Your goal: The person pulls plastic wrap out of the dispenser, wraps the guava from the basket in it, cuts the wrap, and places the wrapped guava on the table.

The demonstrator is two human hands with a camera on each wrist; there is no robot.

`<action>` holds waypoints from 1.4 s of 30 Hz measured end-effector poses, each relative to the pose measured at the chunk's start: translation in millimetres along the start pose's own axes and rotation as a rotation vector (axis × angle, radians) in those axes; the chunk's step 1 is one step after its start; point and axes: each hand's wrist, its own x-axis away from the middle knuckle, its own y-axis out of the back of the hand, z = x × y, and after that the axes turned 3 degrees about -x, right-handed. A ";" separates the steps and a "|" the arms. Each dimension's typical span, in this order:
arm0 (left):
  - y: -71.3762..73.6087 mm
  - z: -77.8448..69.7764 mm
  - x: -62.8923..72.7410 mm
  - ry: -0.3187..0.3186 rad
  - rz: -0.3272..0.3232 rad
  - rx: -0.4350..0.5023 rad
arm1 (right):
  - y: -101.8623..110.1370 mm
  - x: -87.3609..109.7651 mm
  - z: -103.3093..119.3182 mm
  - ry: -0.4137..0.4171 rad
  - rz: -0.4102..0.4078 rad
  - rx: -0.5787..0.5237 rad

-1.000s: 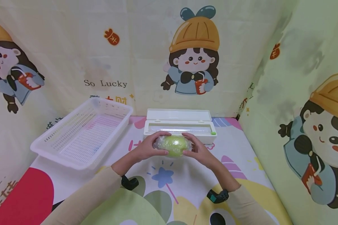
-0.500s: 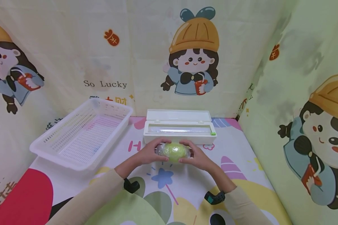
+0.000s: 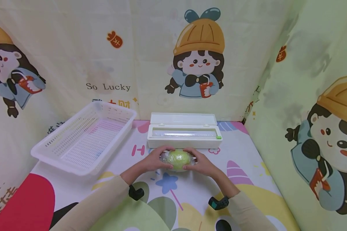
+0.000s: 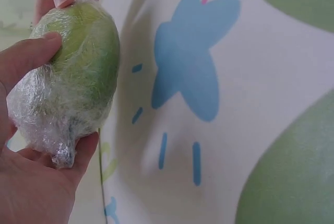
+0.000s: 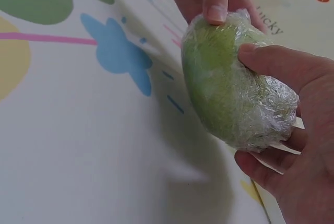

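A green mango [image 3: 177, 159], wrapped in crinkled cling film, is held between both hands just in front of the cling film box. My left hand [image 3: 156, 159] grips its left end, the thumb [image 4: 36, 54] on the near side and fingers behind and beneath. At the other end my right hand [image 3: 201, 163] holds it the same way, with its thumb [image 5: 274, 62] pressed on the film. Bunched film covers both ends of the fruit. Whether its underside touches the table cannot be told. Behind it stands the white cling film box [image 3: 185, 143], lid raised, a roll inside.
A white perforated plastic basket [image 3: 60, 162] stands at the left of the table, with nothing in it. The box has a green slider [image 3: 218, 137] at its right end. A printed cloth [image 3: 202, 189] covers the table, and patterned curtains [image 3: 150, 64] close in the back and sides.
Both hands have lowered the wrapped mango and drawn it slightly nearer, so the front of the box shows more. Their grip on it looks the same. Box and basket have stayed put.
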 end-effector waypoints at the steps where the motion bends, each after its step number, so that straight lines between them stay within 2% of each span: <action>1: -0.5 1.1 -0.4 0.003 0.000 -0.002 | -0.3 -0.4 -0.6 -0.003 0.003 0.003; 9: -4.0 8.5 -0.7 0.044 0.006 -0.011 | -2.5 -1.6 -4.7 -0.021 0.019 0.020; 17: -4.0 7.5 0.3 0.055 0.006 -0.016 | -3.5 -1.1 -4.7 -0.045 0.016 0.016; 27: -0.1 4.4 2.6 0.031 -0.007 -0.084 | -1.1 -1.9 -4.2 0.013 -0.029 0.066; 35: 4.4 0.7 2.6 0.005 -0.016 -0.137 | 1.8 -1.4 0.9 0.043 -0.097 0.076; 42: 7.9 -4.8 1.4 0.031 -0.029 -0.162 | 5.9 -4.4 1.3 0.069 -0.097 0.096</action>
